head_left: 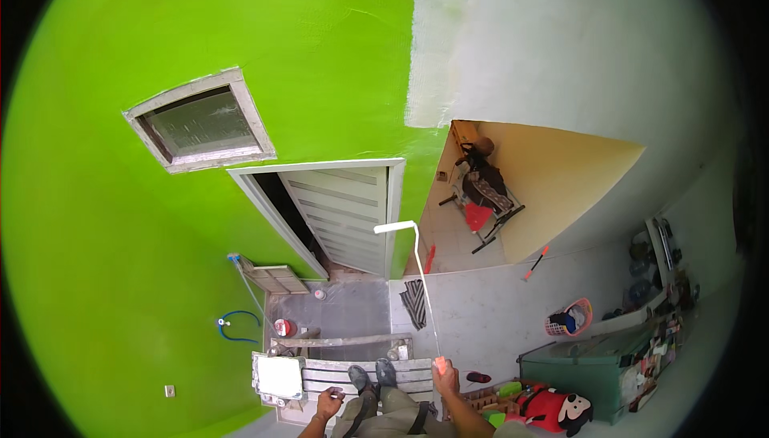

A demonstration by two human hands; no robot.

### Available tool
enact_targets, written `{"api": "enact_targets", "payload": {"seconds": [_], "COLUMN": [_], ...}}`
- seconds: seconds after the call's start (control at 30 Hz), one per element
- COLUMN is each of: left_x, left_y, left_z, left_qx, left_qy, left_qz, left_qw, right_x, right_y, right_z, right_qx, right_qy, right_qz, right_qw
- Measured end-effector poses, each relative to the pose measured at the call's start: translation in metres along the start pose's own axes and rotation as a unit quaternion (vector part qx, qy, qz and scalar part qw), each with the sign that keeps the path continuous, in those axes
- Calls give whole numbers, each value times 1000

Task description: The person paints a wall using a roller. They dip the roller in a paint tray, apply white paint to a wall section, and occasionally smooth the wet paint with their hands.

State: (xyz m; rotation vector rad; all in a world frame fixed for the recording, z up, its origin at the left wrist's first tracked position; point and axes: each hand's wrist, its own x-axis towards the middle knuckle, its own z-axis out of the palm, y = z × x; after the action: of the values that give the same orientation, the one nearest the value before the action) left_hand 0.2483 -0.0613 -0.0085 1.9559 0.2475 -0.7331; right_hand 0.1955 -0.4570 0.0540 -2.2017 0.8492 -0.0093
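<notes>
My right hand (445,379) is wrapped round the orange handle of a paint roller (428,298). Its long thin frame reaches up and away from me, and the white roller sleeve (394,228) hangs in the air in front of the door. My left hand (329,402) is at the lower middle with its fingers curled together; what they hold, if anything, is too small to make out. A tray of white paint (279,378) rests on the left end of the slatted platform (324,370) under my feet.
Ahead is a bright green wall (336,61) with a window (204,124) and a partly open door (340,209), beside a whitish wall (561,37). Below are a red-and-white can (284,327), a striped cloth (414,303), a laundry basket (569,318) and a green cabinet (581,363).
</notes>
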Motion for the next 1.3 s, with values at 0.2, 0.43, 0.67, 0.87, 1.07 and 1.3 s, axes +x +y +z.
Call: {"api": "enact_targets", "payload": {"seconds": [0.2,0.43,0.67,0.87,1.07,1.3], "left_x": [-29,-99,-168,-205,-237,-249], "left_y": [-14,-67,-107,-148,-191,-210], "left_z": [-18,-19,-5,1,9,40], "left_qx": [-101,-223,-359,-446,-497,-340], "left_qy": [85,181,260,373,411,442], "left_qz": [-50,-124,-201,-179,-229,-45], "left_qw": [990,950,874,794,729,829], "right_x": [-29,3,17,-14,-55,-92], "right_y": [-26,-108,-138,-194,-243,-273], "right_z": [-12,5,92,150,207,245], "right_qx": [-55,-99,-213,-247,-281,-316], "right_qy": [-228,-439,-490,-522,-554,-581], "right_qz": [-32,-214,-344,-429,-482,-480], "right_qw": [972,867,772,694,617,577]}}
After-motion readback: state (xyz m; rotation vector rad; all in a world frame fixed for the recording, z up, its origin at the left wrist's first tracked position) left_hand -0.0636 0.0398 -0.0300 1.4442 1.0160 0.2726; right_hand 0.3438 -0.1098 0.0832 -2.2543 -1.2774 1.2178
